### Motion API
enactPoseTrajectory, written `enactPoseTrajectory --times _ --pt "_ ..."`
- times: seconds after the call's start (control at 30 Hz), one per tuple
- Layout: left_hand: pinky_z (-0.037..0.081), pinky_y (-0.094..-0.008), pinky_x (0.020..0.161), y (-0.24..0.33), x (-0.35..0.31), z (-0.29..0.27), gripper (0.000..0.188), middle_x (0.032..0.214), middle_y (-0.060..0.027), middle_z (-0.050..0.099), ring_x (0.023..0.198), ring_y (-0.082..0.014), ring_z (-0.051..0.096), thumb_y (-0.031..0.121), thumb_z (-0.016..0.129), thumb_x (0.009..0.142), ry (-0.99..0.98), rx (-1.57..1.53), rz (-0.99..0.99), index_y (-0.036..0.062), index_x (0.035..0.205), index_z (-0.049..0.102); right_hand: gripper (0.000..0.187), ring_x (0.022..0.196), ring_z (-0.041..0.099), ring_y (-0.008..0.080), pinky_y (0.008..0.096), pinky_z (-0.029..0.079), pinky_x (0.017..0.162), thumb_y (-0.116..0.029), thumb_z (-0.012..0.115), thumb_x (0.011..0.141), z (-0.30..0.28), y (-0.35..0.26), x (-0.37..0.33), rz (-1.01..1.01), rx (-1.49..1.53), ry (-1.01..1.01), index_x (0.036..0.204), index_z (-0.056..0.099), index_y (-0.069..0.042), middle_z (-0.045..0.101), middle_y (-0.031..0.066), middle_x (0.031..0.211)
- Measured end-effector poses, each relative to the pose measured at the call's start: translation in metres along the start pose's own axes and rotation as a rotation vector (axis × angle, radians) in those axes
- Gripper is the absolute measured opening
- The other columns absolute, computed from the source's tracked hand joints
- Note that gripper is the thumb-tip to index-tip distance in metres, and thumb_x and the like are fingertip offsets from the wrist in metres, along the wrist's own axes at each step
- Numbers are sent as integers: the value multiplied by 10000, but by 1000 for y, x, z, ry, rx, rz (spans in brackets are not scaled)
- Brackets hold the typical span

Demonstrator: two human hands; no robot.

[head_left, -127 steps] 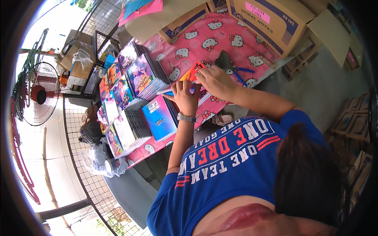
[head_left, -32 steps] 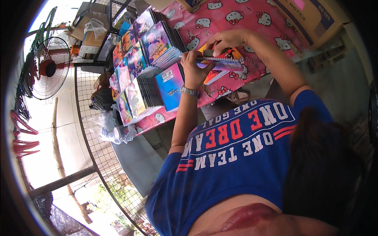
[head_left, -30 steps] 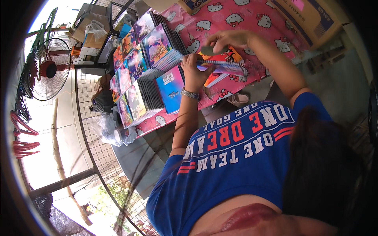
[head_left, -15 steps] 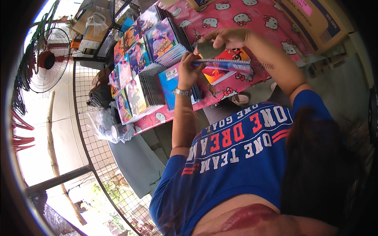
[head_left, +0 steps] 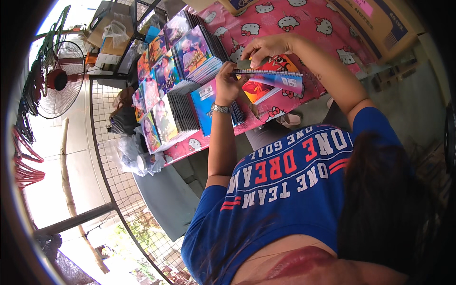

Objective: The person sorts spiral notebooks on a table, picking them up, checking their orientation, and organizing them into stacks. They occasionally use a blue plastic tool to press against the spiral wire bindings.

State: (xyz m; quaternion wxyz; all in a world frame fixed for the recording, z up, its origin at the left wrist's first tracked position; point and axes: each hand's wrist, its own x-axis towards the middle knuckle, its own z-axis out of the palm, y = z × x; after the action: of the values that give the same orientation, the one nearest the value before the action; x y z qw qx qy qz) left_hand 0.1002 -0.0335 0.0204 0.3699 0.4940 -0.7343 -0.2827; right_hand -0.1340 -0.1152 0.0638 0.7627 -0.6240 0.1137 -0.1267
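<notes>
My left hand (head_left: 228, 84), a metal-band watch at its wrist, grips one end of a spiral notebook (head_left: 293, 83). The notebook is held with its coiled edge up, and its blue-purple cover faces me. Loose coil (head_left: 313, 76) sticks out past its right end. Just above the coiled edge, my right hand (head_left: 267, 49) pinches a flat, dark grey-green piece (head_left: 244, 64) whose kind I cannot make out. Behind and below the held notebook lies an orange-red notebook (head_left: 259, 88). Left of my left wrist is a blue-covered notebook (head_left: 203, 107) on the table.
Stacks of colourful spiral notebooks (head_left: 167, 71) cover the left part of a table with a pink cat-print cover (head_left: 249, 42). A cardboard box (head_left: 375, 28) stands at the far right. Beyond the table's left side are plastic bags (head_left: 137, 154), a wire-mesh wall (head_left: 110, 137) and a fan (head_left: 59, 80).
The dark piece has tilted from broad-side view to nearly edge-on, and my right hand has lowered toward the coil. The held notebook has turned, showing more of its cover.
</notes>
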Motion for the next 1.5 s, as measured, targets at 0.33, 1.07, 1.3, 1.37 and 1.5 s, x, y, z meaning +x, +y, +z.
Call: enactPoseTrajectory --times 0.33,1.07,1.3,1.37,1.5 --pt "456 -202 606 5 -10 10 274 797 11 608 686 -58 564 25 789 784 233 -168 -125 10 971 590 506 1141 579 260 375 479 925 -385 715 783 -64 65 -23 326 -994 624 1189 664 -87 575 121 1314" --pt "429 -193 642 16 -23 28 127 816 9 622 710 -35 518 64 653 925 518 -396 -188 7 1032 616 552 1110 544 310 419 422 995 -186 751 743 111 63 -37 -476 -991 859 1240 583 -16 591 137 1194" --pt "473 -205 648 10 -27 30 119 856 -27 663 735 -54 572 -1 604 926 539 -296 -103 -11 1044 615 581 1106 544 296 420 435 982 -161 751 713 116 49 -13 -469 -1108 827 1250 581 -17 585 112 1239" --pt "497 -212 644 16 -24 35 115 854 -41 665 746 -64 596 17 630 920 602 -117 -66 -18 1030 624 573 1100 546 298 418 439 979 -163 748 716 115 51 -13 -471 -1148 835 1245 586 -15 593 109 1227" --pt "504 -234 757 1 -31 37 217 969 -70 691 865 -105 644 -81 536 910 542 -380 -96 -24 1111 594 557 1105 542 294 420 439 982 -164 744 714 114 53 -12 -462 -1209 827 1231 600 -17 610 95 1209"
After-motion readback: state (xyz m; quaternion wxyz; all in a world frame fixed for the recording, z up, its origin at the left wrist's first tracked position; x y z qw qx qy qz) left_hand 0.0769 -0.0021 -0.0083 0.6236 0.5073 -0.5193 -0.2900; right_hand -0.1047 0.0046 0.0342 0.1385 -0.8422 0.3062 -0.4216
